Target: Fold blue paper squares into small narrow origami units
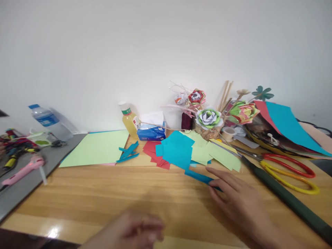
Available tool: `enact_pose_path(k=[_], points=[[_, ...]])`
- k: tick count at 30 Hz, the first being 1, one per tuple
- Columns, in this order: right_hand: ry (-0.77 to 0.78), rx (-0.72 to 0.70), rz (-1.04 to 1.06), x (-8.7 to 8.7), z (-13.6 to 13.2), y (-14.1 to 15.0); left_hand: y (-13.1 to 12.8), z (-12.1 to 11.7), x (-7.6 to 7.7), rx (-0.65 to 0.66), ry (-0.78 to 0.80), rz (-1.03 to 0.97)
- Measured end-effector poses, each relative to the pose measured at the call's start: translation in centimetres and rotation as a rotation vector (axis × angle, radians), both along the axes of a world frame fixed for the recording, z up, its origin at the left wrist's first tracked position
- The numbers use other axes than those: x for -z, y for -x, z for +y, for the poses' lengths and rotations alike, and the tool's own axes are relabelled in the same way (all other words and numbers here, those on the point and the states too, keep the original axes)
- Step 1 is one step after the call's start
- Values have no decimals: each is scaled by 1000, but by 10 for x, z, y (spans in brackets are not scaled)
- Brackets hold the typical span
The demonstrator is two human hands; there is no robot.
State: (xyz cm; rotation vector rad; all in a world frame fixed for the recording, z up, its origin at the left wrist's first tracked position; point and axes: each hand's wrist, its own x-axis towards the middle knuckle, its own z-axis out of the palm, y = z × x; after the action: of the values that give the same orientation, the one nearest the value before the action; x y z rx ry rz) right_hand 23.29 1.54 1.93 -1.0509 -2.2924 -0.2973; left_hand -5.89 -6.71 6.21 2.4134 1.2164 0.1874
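The right hand (234, 195) gripped a blue paper strip (198, 176); the left hand (137, 228) showed no clear grip. Folded blue pieces (130, 150) lay centre-left; central blue sheets (178, 151) were unfolded.

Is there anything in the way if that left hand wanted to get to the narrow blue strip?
Nothing visible stands between the left hand and the blue strip; wooden tabletop lies between them. Only at the strip's right end is there an obstacle: the right hand, which partly covers it.
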Motion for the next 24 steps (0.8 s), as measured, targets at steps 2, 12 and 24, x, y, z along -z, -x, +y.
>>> enact_pose_path(k=[2,12,24], points=[[-28,-21,32,-5,-1,19,-23,24,9,-210,320,-317],[236,-183,197,-11,9,48,-71,98,27,-583,609,-733],[-81,-417,-123,-8,22,40,-31,126,19,-202,510,-313]])
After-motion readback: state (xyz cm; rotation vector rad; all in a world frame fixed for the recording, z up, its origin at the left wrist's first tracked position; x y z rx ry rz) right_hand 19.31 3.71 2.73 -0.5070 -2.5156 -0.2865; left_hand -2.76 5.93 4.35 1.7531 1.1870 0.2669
